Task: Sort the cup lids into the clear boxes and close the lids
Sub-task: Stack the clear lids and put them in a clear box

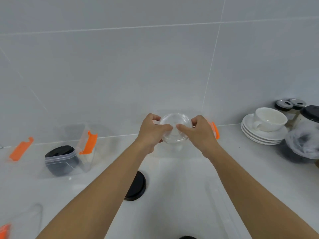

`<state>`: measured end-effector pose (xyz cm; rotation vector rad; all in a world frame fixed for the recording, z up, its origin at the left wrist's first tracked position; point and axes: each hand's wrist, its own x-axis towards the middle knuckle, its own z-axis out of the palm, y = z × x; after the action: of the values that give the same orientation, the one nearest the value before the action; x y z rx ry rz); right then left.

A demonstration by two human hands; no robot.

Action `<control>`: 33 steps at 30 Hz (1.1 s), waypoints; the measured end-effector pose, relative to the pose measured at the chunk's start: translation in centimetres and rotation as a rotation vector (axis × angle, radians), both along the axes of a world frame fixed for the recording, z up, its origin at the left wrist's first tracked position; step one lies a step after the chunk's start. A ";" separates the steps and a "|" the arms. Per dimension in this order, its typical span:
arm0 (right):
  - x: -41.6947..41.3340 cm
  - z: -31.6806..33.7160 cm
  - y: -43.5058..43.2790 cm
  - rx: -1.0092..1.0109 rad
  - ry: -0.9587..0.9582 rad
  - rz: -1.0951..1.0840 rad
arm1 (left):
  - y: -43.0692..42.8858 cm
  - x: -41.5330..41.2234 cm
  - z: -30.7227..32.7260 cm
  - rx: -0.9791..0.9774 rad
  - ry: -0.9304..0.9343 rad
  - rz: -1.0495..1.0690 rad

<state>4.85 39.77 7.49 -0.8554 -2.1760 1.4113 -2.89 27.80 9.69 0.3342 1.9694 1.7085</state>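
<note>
Both bare forearms are stretched forward over the white counter [172,213], converging on a grip held near the tiled wall [120,66]. A stack of clear cup lids [175,128] is clamped between the left hand [151,133] and the right hand [202,133], with thumbs laid across the top lid and fingers curled around the ribbed rims from either side. Well to the left of the grip, a clear box [60,161] holding black lids is seen, with an orange latch [88,143] standing beside it. Far to the right of the grip, a white cup [269,119] is set on stacked saucers [262,135]. Below the grip and nearer the person, a black lid [137,186] lies flat on the counter, partly hidden by the left forearm. Just behind the right hand, another orange latch [215,130] is visible. No writing can be read anywhere.
</note>
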 end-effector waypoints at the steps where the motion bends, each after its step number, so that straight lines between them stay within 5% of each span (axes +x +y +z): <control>1: -0.4 0.5 0.4 0.030 -0.014 -0.005 | 0.5 -0.5 0.3 0.003 0.000 0.003; 20: -8.1 -4.1 5.9 -0.192 -0.175 -0.033 | 8.0 -7.2 -3.9 -0.361 0.004 0.041; 33: -9.3 -5.2 6.2 -0.142 -0.386 0.020 | 8.8 -7.9 -5.6 -0.539 -0.092 -0.020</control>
<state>-4.42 45.98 2.26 -1.2496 -2.3837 1.5272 -10.76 36.64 4.04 0.0780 2.2446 1.0939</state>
